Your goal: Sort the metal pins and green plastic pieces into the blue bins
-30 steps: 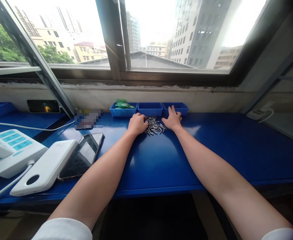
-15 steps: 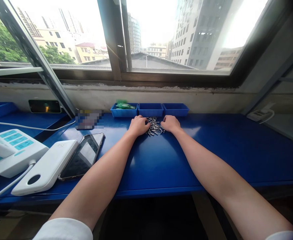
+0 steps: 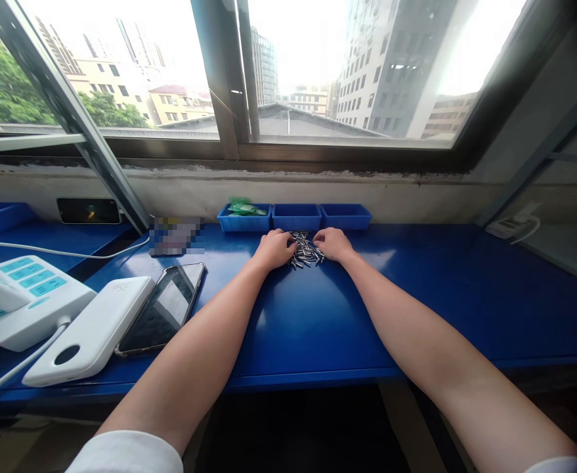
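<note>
A heap of small, thin, silvery metal pins [image 3: 305,251] lies on the blue tabletop [image 3: 312,315]; their exact kind is too small to tell. My left hand [image 3: 274,249] rests at the heap's left edge, fingers curled in and thumb close to the pins. From the right side my right hand [image 3: 335,244] reaches in, its thumb and fingertips drawn together at the heap's upper right. What either hand has between its fingertips is too small to make out. Just behind the heap stands a blue bin [image 3: 297,217].
Beside the middle bin are a right blue bin [image 3: 346,217] and a left one holding green plastic packets [image 3: 245,207]. At left lie a phone [image 3: 163,309], a white power bank [image 3: 91,328] and a power strip [image 3: 32,295] with cables. Another phone [image 3: 88,210] leans against the wall.
My right hand has shifted slightly left, its fingertips further over the pins. My left hand stays almost in place.
</note>
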Demonstrator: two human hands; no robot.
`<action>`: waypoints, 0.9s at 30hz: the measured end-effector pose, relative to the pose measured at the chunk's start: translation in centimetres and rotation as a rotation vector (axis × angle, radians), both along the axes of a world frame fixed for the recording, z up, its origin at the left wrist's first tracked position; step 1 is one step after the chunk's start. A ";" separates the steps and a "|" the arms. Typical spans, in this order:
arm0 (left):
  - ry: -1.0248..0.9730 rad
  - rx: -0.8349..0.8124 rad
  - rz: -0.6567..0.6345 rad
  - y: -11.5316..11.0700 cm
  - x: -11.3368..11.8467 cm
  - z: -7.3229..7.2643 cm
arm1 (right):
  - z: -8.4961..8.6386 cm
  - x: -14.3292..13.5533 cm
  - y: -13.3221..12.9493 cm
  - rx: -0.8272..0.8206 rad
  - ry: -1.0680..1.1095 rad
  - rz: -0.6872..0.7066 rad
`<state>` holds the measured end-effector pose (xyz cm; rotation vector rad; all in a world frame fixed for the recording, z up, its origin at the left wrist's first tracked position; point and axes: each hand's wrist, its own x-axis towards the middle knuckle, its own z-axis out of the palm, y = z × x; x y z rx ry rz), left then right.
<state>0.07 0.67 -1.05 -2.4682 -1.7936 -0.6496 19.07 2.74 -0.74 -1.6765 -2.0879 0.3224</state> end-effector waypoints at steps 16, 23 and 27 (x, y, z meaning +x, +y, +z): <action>-0.102 0.098 -0.072 -0.2 0.1 0.2 | 0.3 -0.6 -0.5 0.221 0.174 0.103; -0.143 0.075 -0.137 -0.5 0.2 0.7 | 0.9 -1.1 -1.4 0.205 0.316 0.171; -0.122 0.111 -0.097 -0.5 0.1 0.7 | 0.2 -0.9 -0.9 0.168 0.547 0.255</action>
